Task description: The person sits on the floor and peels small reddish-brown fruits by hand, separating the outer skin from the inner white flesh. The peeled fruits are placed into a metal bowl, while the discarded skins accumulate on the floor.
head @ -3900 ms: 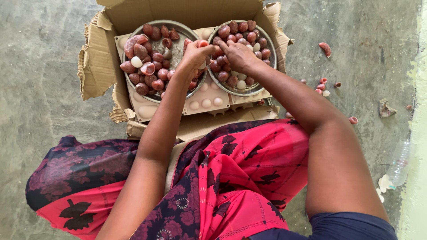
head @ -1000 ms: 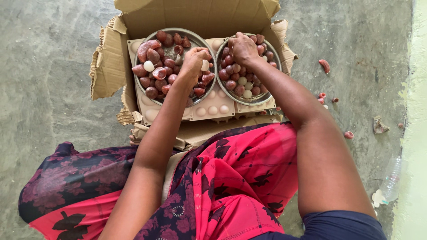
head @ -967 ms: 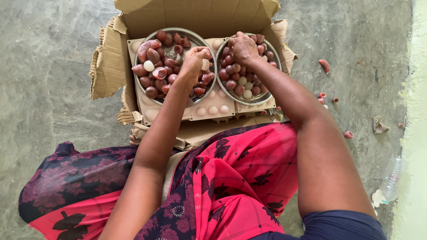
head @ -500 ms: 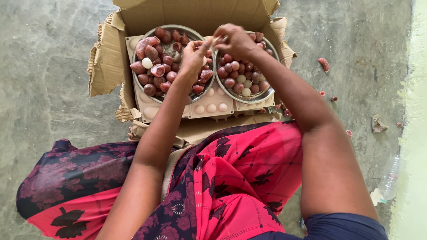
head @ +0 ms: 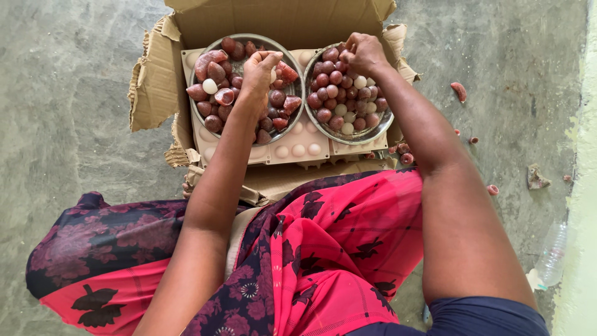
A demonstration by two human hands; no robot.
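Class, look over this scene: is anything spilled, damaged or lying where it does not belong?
Yes. Several reddish pieces lie scattered on the concrete floor right of the cardboard box, outside both metal bowls. The box's left flap is torn and ragged. A clear plastic bottle lies on the floor by the wall.

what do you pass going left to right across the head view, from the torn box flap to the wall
torn cardboard flap → left metal bowl → left hand → right hand → loose red piece on the floor → clear plastic bottle
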